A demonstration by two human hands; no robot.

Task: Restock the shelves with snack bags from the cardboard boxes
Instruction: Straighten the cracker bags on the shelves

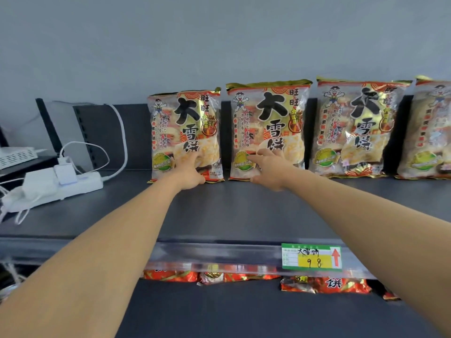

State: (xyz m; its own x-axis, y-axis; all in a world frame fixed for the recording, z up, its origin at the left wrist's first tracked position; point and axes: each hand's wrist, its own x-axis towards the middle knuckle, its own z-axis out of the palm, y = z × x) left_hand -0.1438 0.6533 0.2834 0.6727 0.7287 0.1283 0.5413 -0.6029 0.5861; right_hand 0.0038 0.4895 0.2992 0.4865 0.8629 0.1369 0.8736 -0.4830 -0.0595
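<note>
Four bags stand upright in one row at the back of the upper shelf [231,211], leaning on the grey wall. Counted from the left they are the first bag [185,118], the second bag [268,113], the third bag [358,123] and the fourth bag [429,132], which is cut off by the right edge of the view. All four show the same print, with big black characters and a cartoon child. Two bare arms reach in, one to each of the two bags on the left. The left hand [190,170] lies with straight fingers against the lower front of the first bag. The right hand [269,168] lies with spread fingers on the lower front of the second bag. Both hands are released and press rather than clasp. The third and fourth bags are untouched. At the left end of the shelf lies one white power strip [80,185] with at least two white adapters [64,175] plugged in, and white cables [122,132] loop away from it. One green-edged price tag [311,257] with a red arrow sits on the shelf's front rail. Below the rail, on the lower shelf [244,313], at least three red bags [324,285] show, and a corner of a fourth shows at the right.
</note>
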